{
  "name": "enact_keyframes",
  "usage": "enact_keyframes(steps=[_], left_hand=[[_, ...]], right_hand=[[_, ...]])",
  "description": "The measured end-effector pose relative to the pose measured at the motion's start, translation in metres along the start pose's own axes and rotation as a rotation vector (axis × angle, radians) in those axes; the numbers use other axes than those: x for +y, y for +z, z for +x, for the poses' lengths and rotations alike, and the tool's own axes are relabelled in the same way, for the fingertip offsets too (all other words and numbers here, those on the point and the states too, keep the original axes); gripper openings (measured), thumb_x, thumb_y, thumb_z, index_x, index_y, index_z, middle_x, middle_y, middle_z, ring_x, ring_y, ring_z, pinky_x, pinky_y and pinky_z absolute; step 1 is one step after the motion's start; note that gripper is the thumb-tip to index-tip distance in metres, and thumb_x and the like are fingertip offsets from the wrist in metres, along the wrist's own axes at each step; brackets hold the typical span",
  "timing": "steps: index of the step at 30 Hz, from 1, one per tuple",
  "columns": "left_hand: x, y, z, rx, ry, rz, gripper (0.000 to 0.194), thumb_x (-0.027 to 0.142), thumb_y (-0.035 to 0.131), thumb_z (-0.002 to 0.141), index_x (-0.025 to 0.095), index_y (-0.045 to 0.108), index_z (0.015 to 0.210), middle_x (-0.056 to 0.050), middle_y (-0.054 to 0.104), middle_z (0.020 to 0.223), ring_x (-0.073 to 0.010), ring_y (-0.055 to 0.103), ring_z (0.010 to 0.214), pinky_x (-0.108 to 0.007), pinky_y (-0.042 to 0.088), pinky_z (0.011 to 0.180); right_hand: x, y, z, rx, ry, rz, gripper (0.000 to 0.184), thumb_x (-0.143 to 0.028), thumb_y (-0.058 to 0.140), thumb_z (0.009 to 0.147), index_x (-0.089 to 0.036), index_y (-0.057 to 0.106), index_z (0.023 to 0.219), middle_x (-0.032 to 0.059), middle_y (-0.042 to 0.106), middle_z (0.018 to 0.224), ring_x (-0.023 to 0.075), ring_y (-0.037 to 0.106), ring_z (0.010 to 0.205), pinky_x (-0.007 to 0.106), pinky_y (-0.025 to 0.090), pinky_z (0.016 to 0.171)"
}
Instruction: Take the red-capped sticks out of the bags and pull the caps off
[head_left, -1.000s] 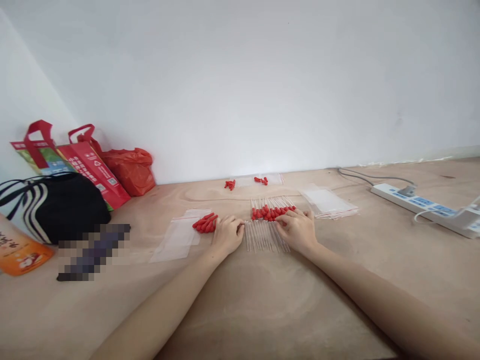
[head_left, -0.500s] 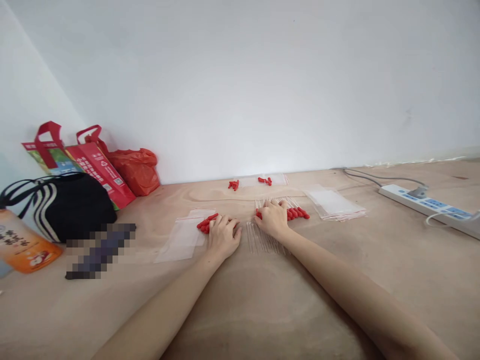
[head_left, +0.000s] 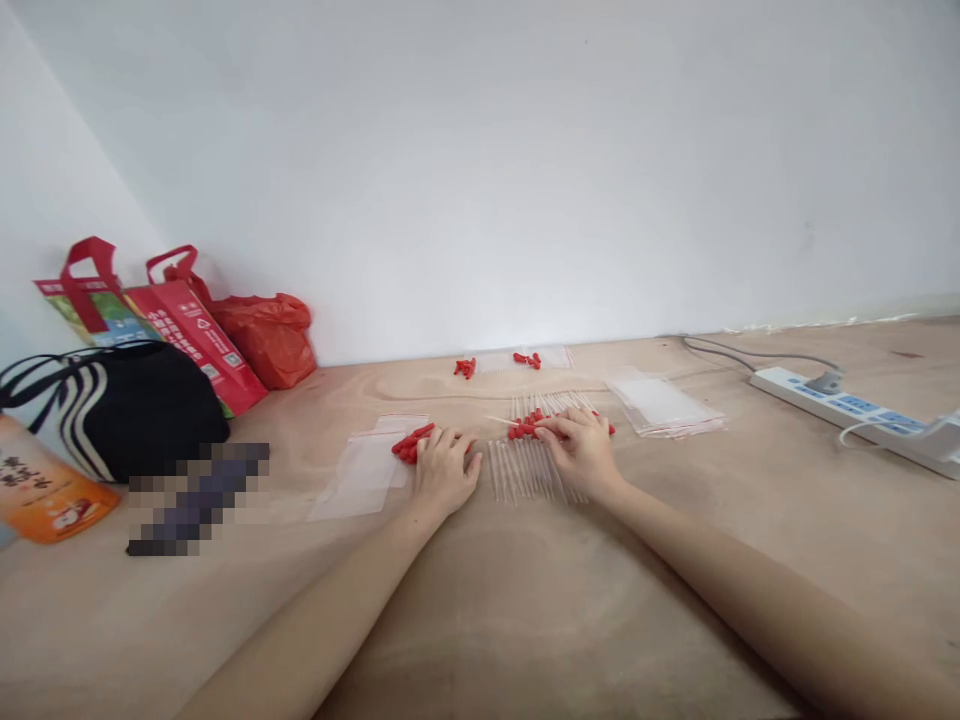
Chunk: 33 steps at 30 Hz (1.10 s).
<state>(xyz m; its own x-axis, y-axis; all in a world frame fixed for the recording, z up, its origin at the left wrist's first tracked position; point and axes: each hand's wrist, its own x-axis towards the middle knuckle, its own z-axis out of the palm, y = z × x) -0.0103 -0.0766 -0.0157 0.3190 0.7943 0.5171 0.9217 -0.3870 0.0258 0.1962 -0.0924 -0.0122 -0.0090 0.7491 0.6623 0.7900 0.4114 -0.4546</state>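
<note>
The wooden worktop (head_left: 480, 630) carries a few clear zip-lock bags (head_left: 345, 490). The right hand (head_left: 583, 452) is over a row of red-tipped sticks (head_left: 541, 407); the left hand (head_left: 444, 470), fingers bent, partly covers a pile of red pieces (head_left: 407, 445), and I cannot tell whether it holds any. One thin pale stick (head_left: 501, 420) is pinched by the right hand

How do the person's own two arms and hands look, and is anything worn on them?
The left arm and the right arm are bare as far as they show, with no sleeve in view; each narrows towards the wrist. The left hand and the right hand wear no gloves, and I see no watch or bracelet.
</note>
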Motion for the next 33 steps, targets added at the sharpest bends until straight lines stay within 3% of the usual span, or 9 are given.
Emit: enact_keyframes(steps=[4,7,9,12,15,19,25,33], left_hand=[[0.003,-0.006,-0.007,0.035,0.027,-0.014,0.031,0.026,0.051,0.076,0.017,0.054,0.106,-0.007,0.061,0.094,-0.0255,0.049,0.091,-0.037,0.033,0.075],[0.007,-0.013,-0.016,0.109,0.173,-0.081,0.036,0.03,0.051,0.078,0.016,0.051,0.111,-0.008,0.061,0.099,-0.0237,0.049,0.093,-0.037,0.031,0.078],[0.011,-0.017,-0.021,0.173,0.3,-0.127,0.032,0.032,0.049,0.081,0.018,0.053,0.109,-0.006,0.062,0.097,-0.0213,0.051,0.091,-0.036,0.029,0.08],[0.013,-0.019,-0.025,0.256,0.438,-0.165,0.02,0.03,0.044,0.086,0.02,0.059,0.095,-0.001,0.065,0.077,-0.0158,0.054,0.076,-0.035,0.027,0.079],[0.013,-0.018,-0.024,0.288,0.489,-0.152,0.019,0.025,0.043,0.088,0.02,0.061,0.084,0.003,0.061,0.06,-0.0122,0.051,0.063,-0.034,0.027,0.077],[0.014,-0.017,-0.022,0.311,0.531,-0.108,0.018,0.024,0.044,0.087,0.02,0.061,0.086,0.004,0.059,0.057,-0.0114,0.049,0.062,-0.035,0.027,0.078],[0.018,-0.019,-0.024,0.347,0.609,0.063,0.015,0.019,0.047,0.085,0.02,0.059,0.094,0.003,0.06,0.06,-0.0121,0.049,0.063,-0.035,0.027,0.077],[0.02,-0.023,-0.026,0.343,0.657,0.066,0.016,0.019,0.043,0.086,0.017,0.058,0.079,0.002,0.059,0.059,-0.0118,0.045,0.058,-0.033,0.028,0.069]], right_hand=[[0.014,-0.023,-0.023,-0.024,-0.026,0.225,0.021,-0.034,0.048,0.081,-0.023,0.066,0.079,0.0018,0.055,0.064,0.0156,0.049,0.068,0.032,0.034,0.07],[0.013,-0.027,-0.033,-0.065,-0.023,0.332,0.02,-0.034,0.049,0.08,-0.023,0.066,0.079,0.0027,0.055,0.067,0.0164,0.049,0.07,0.032,0.037,0.068],[0.007,-0.024,-0.035,-0.11,-0.024,0.394,0.021,-0.034,0.048,0.081,-0.022,0.066,0.079,0.003,0.054,0.067,0.0163,0.048,0.07,0.032,0.039,0.067],[-0.001,-0.018,-0.036,-0.174,-0.029,0.439,0.022,-0.033,0.047,0.083,-0.021,0.065,0.08,0.0032,0.053,0.067,0.0157,0.048,0.071,0.031,0.04,0.067],[-0.004,-0.017,-0.037,-0.184,-0.075,0.347,0.021,-0.032,0.046,0.083,-0.021,0.063,0.088,0.0039,0.056,0.075,0.0159,0.049,0.075,0.032,0.037,0.07],[-0.004,-0.016,-0.039,-0.143,-0.291,0.107,0.026,-0.034,0.055,0.078,-0.022,0.059,0.101,0.0047,0.059,0.089,0.0165,0.049,0.082,0.034,0.03,0.075],[-0.008,-0.006,-0.04,-0.013,-0.472,-0.06,0.013,-0.023,0.051,0.082,-0.022,0.062,0.087,-0.0003,0.061,0.072,0.012,0.045,0.069,0.032,0.025,0.073],[-0.009,-0.013,-0.041,0.004,-0.56,-0.123,0.013,-0.02,0.05,0.079,-0.021,0.062,0.077,-0.0016,0.055,0.06,0.0121,0.04,0.066,0.034,0.022,0.077]])
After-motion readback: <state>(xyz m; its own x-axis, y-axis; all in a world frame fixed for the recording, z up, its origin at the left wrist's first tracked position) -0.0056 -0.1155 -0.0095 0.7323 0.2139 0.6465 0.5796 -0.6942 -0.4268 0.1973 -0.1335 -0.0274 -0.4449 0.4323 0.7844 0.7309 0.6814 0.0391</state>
